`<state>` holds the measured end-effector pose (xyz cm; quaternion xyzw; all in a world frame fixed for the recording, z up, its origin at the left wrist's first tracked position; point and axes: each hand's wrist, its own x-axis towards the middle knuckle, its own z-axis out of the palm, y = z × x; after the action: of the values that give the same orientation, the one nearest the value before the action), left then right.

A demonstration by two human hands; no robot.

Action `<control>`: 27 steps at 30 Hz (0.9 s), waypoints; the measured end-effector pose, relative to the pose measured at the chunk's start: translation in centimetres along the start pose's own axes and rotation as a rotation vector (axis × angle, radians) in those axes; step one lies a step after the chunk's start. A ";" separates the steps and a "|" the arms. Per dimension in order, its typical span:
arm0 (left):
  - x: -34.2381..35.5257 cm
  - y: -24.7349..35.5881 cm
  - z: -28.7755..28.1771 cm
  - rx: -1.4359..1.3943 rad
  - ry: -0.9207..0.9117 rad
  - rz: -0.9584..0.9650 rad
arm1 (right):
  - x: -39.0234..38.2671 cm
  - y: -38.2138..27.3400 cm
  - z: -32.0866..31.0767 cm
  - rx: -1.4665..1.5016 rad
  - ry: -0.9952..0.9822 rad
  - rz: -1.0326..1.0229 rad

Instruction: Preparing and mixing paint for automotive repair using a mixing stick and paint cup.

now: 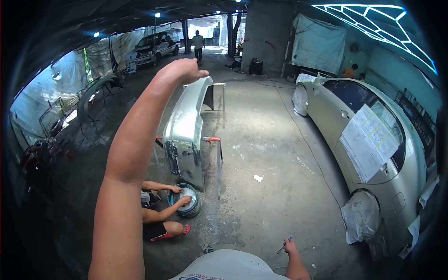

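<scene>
My left arm stretches far forward, and my left hand [183, 70] is bent at the wrist over the far end of a silvery-green car bumper [183, 122]. One finger or the thumb points right; the other fingers are mostly hidden. Whether the hand touches the bumper, I cannot tell. The bumper rests lengthwise on metal stands [212, 139], with dark, worn patches at its near end. Low on the right, my right hand [290, 246] is closed around a slim pen-like object [283, 248] with a blue end.
Left of me a crouching person's hands [185, 200] are in a bucket [192, 211]. A pale gold car [326, 112] with papers [370, 142] and covered wheels stands right. A cable [305, 140] crosses the floor. Farther off are a walking person [198, 43] and a parked vehicle [154, 47].
</scene>
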<state>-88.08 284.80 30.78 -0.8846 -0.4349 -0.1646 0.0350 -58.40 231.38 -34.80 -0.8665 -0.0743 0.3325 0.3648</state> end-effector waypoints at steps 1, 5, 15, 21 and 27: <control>0.1 1.6 1.6 -0.137 -0.575 -0.203 | -2.1 3.2 -1.8 -0.069 0.102 0.111; -11.0 11.0 19.9 -0.376 -1.012 0.163 | -11.4 14.7 -7.3 -0.157 0.222 0.149; -62.7 40.3 45.7 -0.076 -1.624 0.568 | -47.3 39.5 -20.8 0.545 0.468 0.702; -65.4 58.7 45.3 -0.250 -1.792 0.602 | -61.3 53.0 -23.9 0.364 0.539 0.911; -71.0 74.8 48.5 -0.069 -1.672 0.638 | -66.8 60.6 -27.9 0.853 0.743 0.912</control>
<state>-57.36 194.61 -31.70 -0.7949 -0.0462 0.5383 -0.2759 -99.02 146.52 -26.88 -0.6494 0.5594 0.1352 0.4970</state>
